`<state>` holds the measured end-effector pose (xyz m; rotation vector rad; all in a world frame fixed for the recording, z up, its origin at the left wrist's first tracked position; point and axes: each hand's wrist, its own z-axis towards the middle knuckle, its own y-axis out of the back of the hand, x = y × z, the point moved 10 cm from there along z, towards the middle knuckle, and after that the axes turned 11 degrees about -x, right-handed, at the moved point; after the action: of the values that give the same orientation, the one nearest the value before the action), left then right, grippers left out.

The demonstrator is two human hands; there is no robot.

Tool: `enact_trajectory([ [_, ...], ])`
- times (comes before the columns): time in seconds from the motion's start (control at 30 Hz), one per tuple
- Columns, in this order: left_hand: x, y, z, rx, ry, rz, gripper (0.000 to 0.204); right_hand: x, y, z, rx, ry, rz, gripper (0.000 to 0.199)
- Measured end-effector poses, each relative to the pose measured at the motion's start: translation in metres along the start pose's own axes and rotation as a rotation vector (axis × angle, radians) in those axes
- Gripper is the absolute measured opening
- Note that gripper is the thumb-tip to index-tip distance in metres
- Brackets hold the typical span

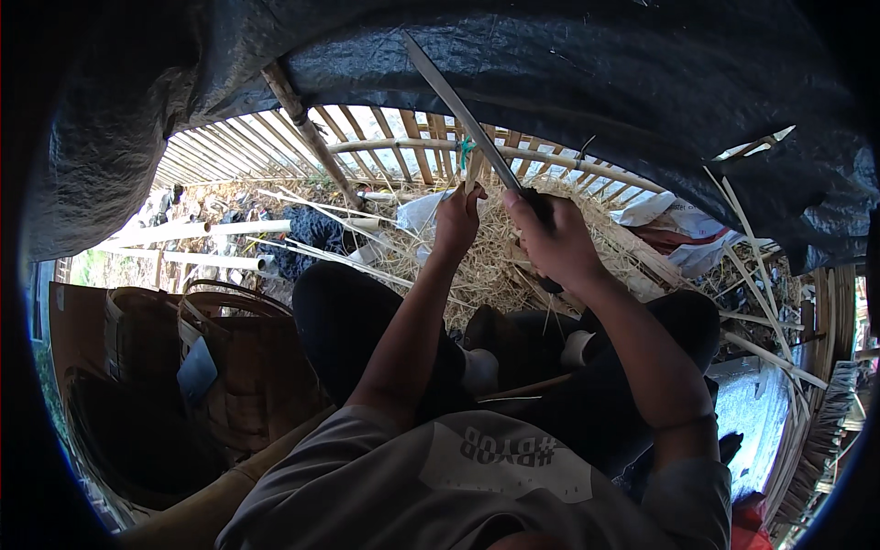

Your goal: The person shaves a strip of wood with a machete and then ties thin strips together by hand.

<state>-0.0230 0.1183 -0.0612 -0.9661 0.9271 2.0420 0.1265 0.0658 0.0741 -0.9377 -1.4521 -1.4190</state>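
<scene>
My right hand [557, 240] is wrapped round the dark handle of a long machete [467, 119]. Its blade slants up and to the left, with the tip in front of the dark tarp. Close beside it, my left hand [456, 222] is closed on a short, pale bamboo strip [473, 172] that stands upright. From this view the blade passes just right of the strip; whether they touch I cannot tell. Beneath both hands lies a heap of thin bamboo shavings [490, 252], spread between my bent knees.
A dark plastic tarp [568, 69] hangs low across the top. Behind the shavings runs a slatted bamboo fence [399, 151]. Bamboo poles [197, 231] lie at the left, above woven baskets [261, 390]. Long split strips [756, 266] lean at the right, near white sacks [683, 220].
</scene>
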Motion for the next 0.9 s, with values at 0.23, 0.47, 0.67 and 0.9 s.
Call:
enact_trajectory([
  [0.23,0.006,-0.008,-0.006,0.033,-0.008,0.027,0.017,0.008,-0.002,-0.008,0.013,-0.160,0.427,0.042],
  [0.47,0.016,-0.016,-0.007,0.077,-0.002,0.026,0.017,0.098,0.073,-0.006,-0.155,0.105,0.523,0.045],
  [0.67,0.012,-0.016,-0.007,0.119,0.043,0.004,0.018,0.103,0.056,-0.011,-0.103,0.008,0.410,0.045],
  [0.9,0.016,-0.012,-0.003,0.136,0.090,0.080,0.019,0.025,0.010,-0.005,0.012,-0.017,-0.051,0.046],
])
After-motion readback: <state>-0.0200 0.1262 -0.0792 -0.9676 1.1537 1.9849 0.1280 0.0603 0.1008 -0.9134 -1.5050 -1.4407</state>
